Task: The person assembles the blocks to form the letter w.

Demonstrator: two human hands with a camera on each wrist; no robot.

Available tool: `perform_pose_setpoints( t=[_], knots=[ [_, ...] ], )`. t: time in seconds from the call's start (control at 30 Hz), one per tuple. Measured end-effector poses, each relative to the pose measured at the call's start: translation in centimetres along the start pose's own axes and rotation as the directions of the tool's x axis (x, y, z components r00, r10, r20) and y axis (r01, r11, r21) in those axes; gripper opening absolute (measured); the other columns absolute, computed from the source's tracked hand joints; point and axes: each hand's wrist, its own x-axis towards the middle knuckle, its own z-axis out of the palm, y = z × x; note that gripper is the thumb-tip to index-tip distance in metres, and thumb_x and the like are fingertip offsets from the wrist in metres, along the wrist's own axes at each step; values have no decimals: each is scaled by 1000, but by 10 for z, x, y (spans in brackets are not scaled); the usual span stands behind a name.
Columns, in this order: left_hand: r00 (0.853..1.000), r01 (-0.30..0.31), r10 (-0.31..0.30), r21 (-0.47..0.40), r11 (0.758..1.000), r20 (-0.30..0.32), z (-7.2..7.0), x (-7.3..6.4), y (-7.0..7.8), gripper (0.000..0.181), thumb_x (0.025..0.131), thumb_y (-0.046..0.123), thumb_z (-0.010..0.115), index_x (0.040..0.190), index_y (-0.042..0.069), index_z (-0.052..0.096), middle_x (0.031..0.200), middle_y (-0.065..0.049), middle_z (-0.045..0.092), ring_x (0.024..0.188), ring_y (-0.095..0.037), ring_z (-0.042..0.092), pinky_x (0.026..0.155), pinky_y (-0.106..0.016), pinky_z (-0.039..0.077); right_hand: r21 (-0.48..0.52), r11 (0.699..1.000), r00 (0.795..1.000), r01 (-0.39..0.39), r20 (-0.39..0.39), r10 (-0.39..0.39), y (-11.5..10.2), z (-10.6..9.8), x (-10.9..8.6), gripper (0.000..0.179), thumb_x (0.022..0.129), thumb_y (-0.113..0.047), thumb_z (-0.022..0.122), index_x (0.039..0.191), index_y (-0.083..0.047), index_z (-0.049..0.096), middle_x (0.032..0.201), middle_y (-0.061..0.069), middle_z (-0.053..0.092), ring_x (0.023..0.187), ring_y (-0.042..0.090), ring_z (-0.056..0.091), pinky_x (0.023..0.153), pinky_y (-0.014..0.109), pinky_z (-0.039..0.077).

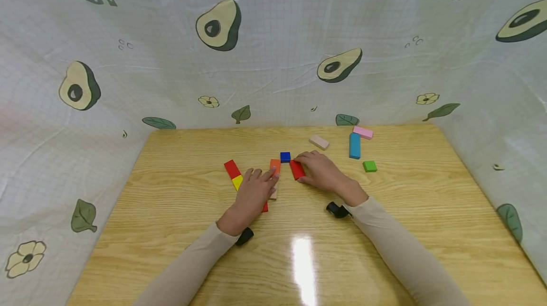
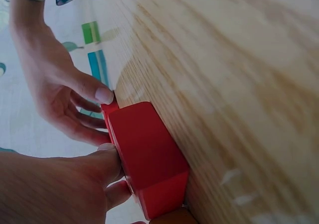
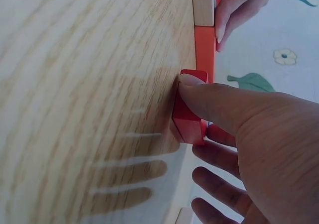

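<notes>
My right hand pinches a red block at the middle of the table, thumb on its near side and fingers behind it. My left hand lies over a row of blocks, its fingertips touching an orange block and its thumb by a plain wooden block. Another red block stands close to the left thumb and partly hides it in the left wrist view. Just behind the orange block sits a small blue block. Left of the left hand, a red block adjoins a yellow block, partly covered by that hand.
Toward the back right are a pale wooden block, a light blue block, a pink block and a green block. A patterned cloth hangs along the table's back and sides. Black wrist cameras sit under both wrists.
</notes>
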Motion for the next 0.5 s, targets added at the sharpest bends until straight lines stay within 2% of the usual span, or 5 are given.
perform_pose_setpoints(
  t=[0.3,0.5],
  knots=[
    [1000,-3,3,-6,1000,-6,1,-1,-1,41,106,35,65,146,26,67,156,4,58,134,-28,57,119,-49,40,5,1000,1000,4,-13,-4,-2,-1,-1,61,93,-28,85,140,3,64,141,20,65,128,38,60,108,53,51],
    [1000,-7,6,-23,1000,-23,1,-1,-2,39,105,34,66,143,25,70,154,4,60,131,-29,58,118,-50,42,34,999,999,-13,-35,14,6,-5,-6,63,93,-28,84,142,4,62,145,22,62,136,41,57,116,57,44]
  ],
)
